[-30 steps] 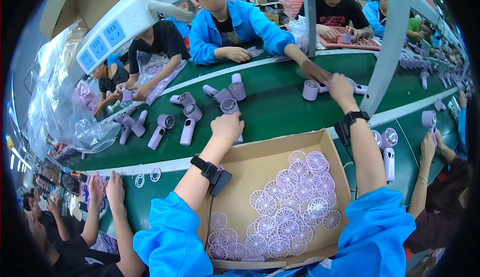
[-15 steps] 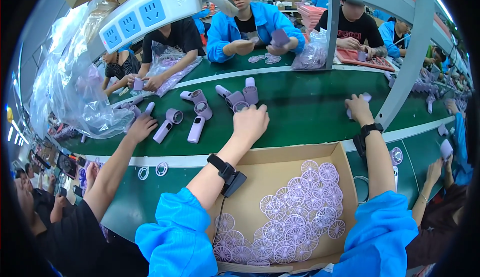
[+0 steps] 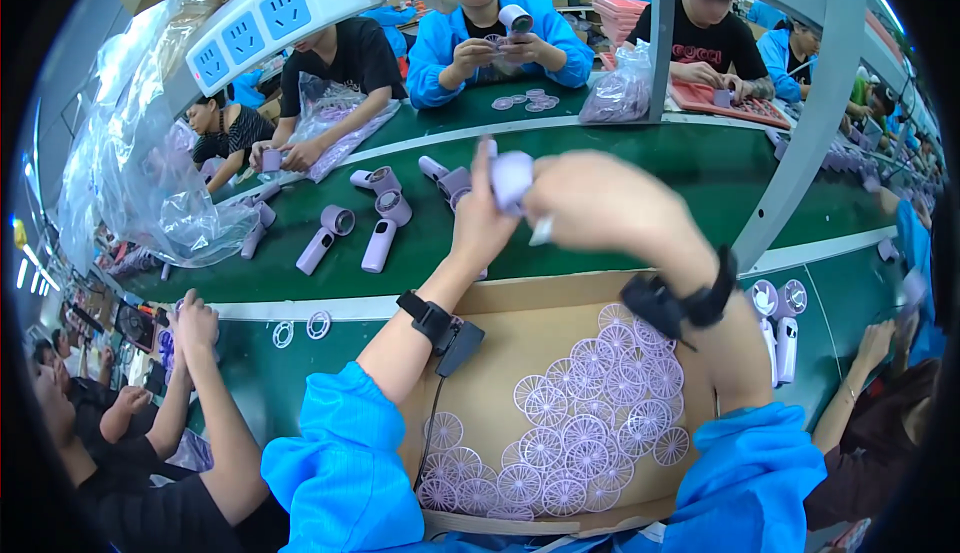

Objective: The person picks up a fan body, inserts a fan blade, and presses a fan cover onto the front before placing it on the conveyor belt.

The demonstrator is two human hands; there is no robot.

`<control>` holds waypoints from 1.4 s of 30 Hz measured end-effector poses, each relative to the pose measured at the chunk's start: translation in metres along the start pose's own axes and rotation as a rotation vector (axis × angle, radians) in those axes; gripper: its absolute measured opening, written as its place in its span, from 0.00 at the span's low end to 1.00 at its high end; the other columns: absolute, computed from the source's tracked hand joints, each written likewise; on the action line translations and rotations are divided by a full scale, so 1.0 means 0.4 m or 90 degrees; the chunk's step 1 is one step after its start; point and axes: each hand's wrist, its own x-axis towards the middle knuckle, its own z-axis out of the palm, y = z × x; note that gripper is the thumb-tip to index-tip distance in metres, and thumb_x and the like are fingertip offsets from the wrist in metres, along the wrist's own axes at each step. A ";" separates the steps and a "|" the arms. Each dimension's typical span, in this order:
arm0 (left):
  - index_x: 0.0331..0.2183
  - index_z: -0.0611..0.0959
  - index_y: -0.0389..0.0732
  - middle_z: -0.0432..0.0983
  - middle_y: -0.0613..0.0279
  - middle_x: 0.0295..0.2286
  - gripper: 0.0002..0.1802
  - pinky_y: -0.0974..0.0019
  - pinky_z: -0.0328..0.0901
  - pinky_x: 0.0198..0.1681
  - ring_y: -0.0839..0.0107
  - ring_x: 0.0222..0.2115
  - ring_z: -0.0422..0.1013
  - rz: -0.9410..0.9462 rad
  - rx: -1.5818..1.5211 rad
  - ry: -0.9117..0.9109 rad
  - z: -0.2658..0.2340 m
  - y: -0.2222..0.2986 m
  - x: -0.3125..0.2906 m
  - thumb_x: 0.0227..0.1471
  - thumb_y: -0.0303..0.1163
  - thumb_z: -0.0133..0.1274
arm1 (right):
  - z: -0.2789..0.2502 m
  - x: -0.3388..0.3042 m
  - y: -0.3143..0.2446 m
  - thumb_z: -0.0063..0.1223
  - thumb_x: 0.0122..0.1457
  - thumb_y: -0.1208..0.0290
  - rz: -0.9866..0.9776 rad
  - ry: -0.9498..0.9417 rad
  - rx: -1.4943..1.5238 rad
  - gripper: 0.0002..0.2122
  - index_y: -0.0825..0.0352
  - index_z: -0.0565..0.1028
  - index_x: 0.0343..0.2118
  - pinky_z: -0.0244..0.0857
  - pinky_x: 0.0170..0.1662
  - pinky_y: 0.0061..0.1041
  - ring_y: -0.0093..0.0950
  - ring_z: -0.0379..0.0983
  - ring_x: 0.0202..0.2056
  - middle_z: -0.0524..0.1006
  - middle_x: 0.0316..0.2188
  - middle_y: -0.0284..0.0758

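Purple and drum-shaped at its visible end, the fan is at the upper middle of the frame, held in the curled fingers of our left hand and against our right hand, whose fingers are too blurred for us to tell their state. We see red lettering across a black shirt, upper right.

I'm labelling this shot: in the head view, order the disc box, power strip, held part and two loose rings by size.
1. Disc box
2. Power strip
3. Held part, blurred and partly hidden
4. Left ring and right ring: too alike to rank
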 end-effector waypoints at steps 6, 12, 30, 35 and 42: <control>0.61 0.45 0.46 0.74 0.55 0.33 0.47 0.67 0.70 0.26 0.68 0.24 0.75 -0.402 -0.326 0.101 -0.012 0.024 0.027 0.48 0.30 0.56 | 0.272 -0.015 -0.202 0.57 0.44 0.71 -0.316 -0.285 0.184 0.16 0.62 0.76 0.40 0.69 0.37 0.37 0.41 0.74 0.37 0.75 0.35 0.44; 0.60 0.48 0.45 0.73 0.58 0.31 0.42 0.70 0.68 0.23 0.72 0.21 0.72 -0.417 -0.333 0.066 -0.023 0.009 0.015 0.50 0.27 0.54 | 0.465 -0.053 -0.248 0.57 0.43 0.75 -0.405 -0.335 0.184 0.14 0.67 0.74 0.36 0.70 0.35 0.37 0.43 0.73 0.36 0.71 0.37 0.45; 0.59 0.51 0.48 0.72 0.58 0.33 0.43 0.71 0.68 0.21 0.73 0.21 0.72 -0.345 -0.274 -0.049 0.009 0.037 0.016 0.47 0.23 0.55 | 0.490 -0.241 -0.265 0.49 0.48 0.75 -0.757 0.047 0.278 0.09 0.73 0.68 0.32 0.66 0.32 0.33 0.38 0.71 0.32 0.71 0.28 0.42; 0.59 0.51 0.48 0.71 0.58 0.34 0.43 0.72 0.68 0.21 0.73 0.21 0.72 -0.351 -0.267 -0.048 -0.007 0.024 0.004 0.47 0.23 0.55 | 0.453 -0.173 -0.355 0.52 0.44 0.76 -0.541 -0.400 0.221 0.15 0.75 0.68 0.36 0.69 0.34 0.36 0.42 0.73 0.35 0.74 0.32 0.47; 0.59 0.51 0.48 0.71 0.57 0.35 0.43 0.72 0.68 0.21 0.73 0.21 0.72 -0.331 -0.271 -0.042 -0.001 0.023 0.008 0.47 0.24 0.55 | 0.351 -0.135 -0.365 0.52 0.41 0.78 -0.522 -0.449 0.292 0.13 0.76 0.73 0.33 0.69 0.33 0.40 0.46 0.75 0.32 0.76 0.31 0.48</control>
